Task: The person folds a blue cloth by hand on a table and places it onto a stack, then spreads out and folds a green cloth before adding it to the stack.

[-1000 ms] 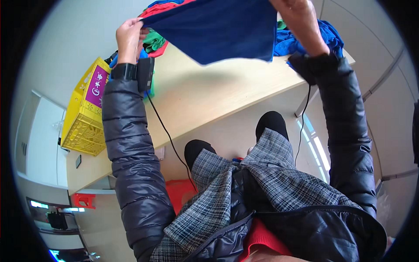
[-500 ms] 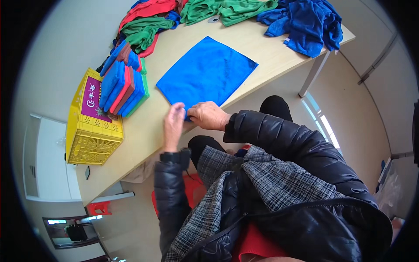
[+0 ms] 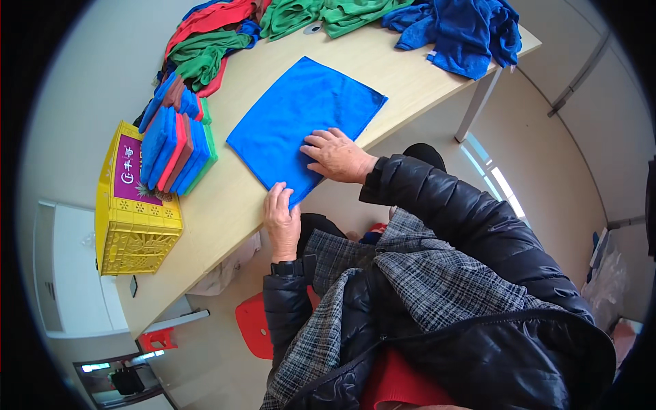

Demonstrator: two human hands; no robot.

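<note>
A bright blue cloth [image 3: 301, 116] lies spread flat on the pale wooden table [image 3: 239, 212], its near corner at the table's edge. My right hand [image 3: 336, 156] rests on the cloth's near right part, fingers stretched out and apart. At the near corner my left hand [image 3: 281, 217] touches the cloth with its fingertips, fingers extended upward. Neither hand is closed round the fabric. To the left stands a stack of folded cloths [image 3: 179, 154] in blue, red, brown and green.
A yellow plastic crate [image 3: 140, 236] stands left of the stack, with a dark flat object [image 3: 133, 286] beside it. Loose green cloths [image 3: 294, 17], a red cloth [image 3: 212, 20] and crumpled blue cloths [image 3: 471, 34] line the far side. A red stool [image 3: 254, 326] is below.
My right hand has moved from the near corner to the right and away, opening flat onto the cloth. My left hand now sits at the corner. The whole view has shifted slightly.
</note>
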